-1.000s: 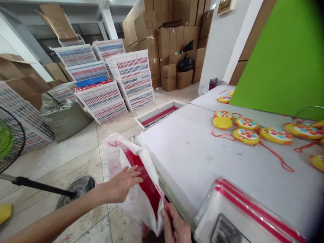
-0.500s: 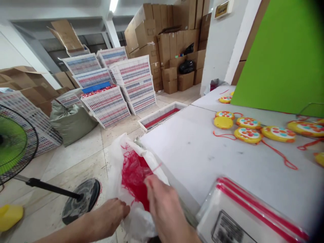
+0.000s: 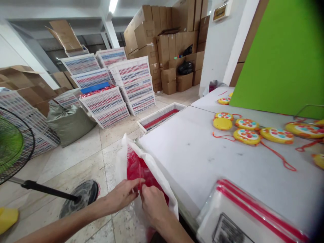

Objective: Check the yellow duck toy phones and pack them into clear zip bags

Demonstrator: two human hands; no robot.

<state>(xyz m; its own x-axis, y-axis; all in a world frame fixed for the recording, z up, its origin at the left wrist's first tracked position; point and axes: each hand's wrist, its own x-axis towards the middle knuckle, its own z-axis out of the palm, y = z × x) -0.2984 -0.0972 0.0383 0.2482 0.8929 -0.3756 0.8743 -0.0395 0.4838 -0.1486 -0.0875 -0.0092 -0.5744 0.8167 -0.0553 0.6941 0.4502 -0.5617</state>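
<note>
Both hands meet at the mouth of the bag hanging beside the table — left hand and right hand each pinching red string — best teased out slowly, one strand, so nothing tangles.

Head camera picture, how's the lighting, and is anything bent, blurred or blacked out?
Head view: even, bright light from a ceiling tube, blown out white; wide-angle lens bends the pillar and table edges; right corners darken to black; left hand and right hand at the white bag look sharp, and the label bottom right is unreadable.
</note>
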